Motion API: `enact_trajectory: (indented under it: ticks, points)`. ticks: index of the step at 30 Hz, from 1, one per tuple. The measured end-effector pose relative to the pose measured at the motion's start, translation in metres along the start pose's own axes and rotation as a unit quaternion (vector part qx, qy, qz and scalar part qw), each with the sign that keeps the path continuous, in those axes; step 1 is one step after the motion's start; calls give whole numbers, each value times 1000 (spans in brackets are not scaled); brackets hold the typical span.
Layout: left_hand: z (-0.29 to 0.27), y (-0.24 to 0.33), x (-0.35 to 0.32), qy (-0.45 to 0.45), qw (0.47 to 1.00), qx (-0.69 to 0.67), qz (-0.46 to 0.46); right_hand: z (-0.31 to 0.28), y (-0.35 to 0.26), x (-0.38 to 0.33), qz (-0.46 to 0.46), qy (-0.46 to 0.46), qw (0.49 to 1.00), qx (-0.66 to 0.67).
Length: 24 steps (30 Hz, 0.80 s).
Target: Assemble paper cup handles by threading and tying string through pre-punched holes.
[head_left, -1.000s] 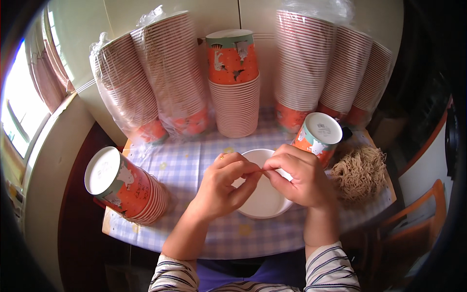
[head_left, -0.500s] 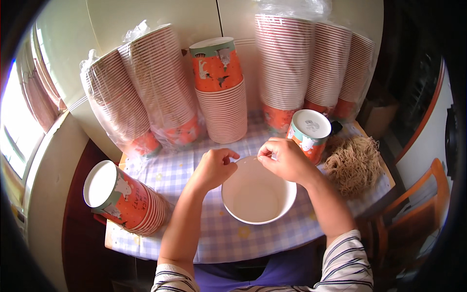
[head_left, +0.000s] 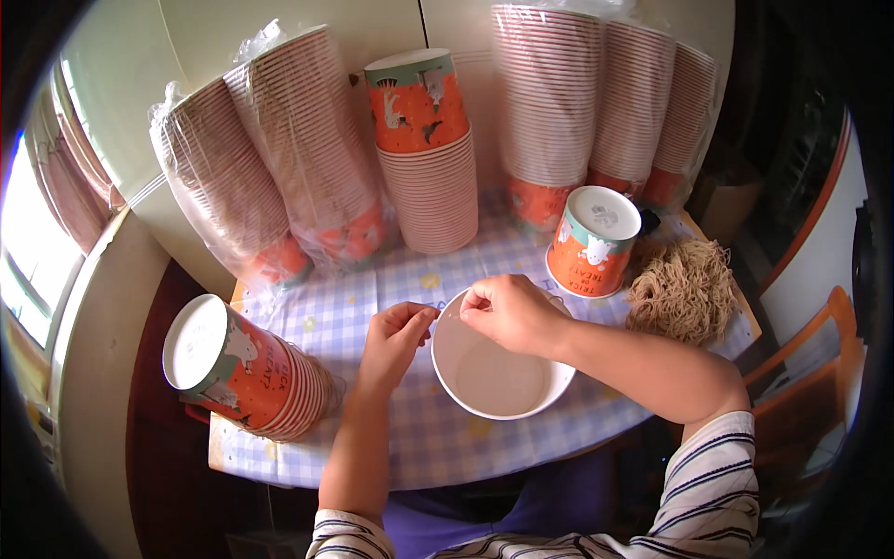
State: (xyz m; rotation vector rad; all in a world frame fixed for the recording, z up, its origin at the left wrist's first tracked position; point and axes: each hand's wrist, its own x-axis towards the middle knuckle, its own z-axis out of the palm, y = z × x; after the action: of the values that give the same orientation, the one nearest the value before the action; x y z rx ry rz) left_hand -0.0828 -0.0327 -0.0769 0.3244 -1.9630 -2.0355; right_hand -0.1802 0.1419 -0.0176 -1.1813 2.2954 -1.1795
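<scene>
A thin strand is pinched between the right hand and left hand (fingertips closed on each end), held taut over the open white paper cup below; 1 tangled tan string pile lies right.

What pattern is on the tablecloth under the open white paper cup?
A pale lilac-and-white check tablecloth with small yellow spots, under the open white paper cup; the head view shows it best.
</scene>
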Motion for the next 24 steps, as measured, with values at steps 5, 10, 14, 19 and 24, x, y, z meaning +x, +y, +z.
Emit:
enact_trajectory:
  ticks: [5,10,14,19,24]
  points:
    - [-5,-6,3,-30,999,-2,19,10,4,6,-21,40,999,-11]
    - [-1,-5,2,-47,999,-20,11,12,4,7,-20,27,998,-47]
    - [-1,-5,2,-53,998,-8,15,13,2,7,-26,44,996,-66]
    - [-2,-6,2,-58,998,-1,14,14,3,8,-23,64,995,-67]
    - [-2,-7,4,-58,998,19,-2,15,4,9,-29,59,996,-67]
